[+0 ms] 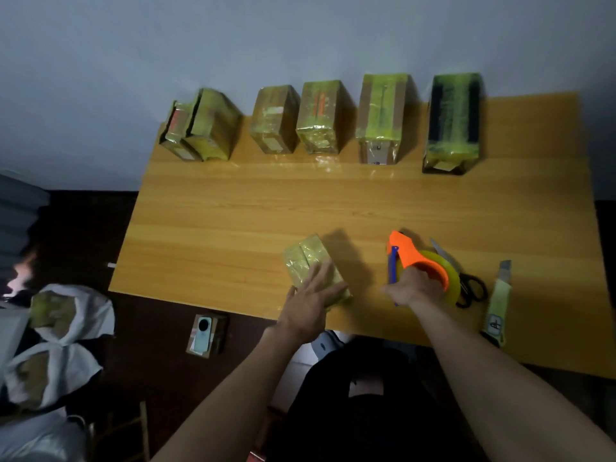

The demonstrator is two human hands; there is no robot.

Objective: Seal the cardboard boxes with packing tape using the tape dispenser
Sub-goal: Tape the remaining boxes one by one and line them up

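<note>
- Up front, the left hand (311, 300) lies flat with straight fingers on a small taped box (315, 268) near the wooden table's (233, 211) near edge.
- Beside it, the right hand (415, 288) grips the orange tape dispenser (418, 261), resting on the table.
- Scissors (466, 285) lie just beyond the dispenser.
- Five wrapped boxes (381, 118) line the far edge.

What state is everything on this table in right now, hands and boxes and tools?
Left hand: fingers straight, resting on the small box.
Small box: wrapped in tape, lying near the table's front edge.
Right hand: gripping the tape dispenser.
Tape dispenser: orange, on the table, roll loaded.
Row of boxes: taped, standing along the far edge.
Scissors: shut, lying untouched.
Utility knife: lying untouched; blade state unclear.
</note>
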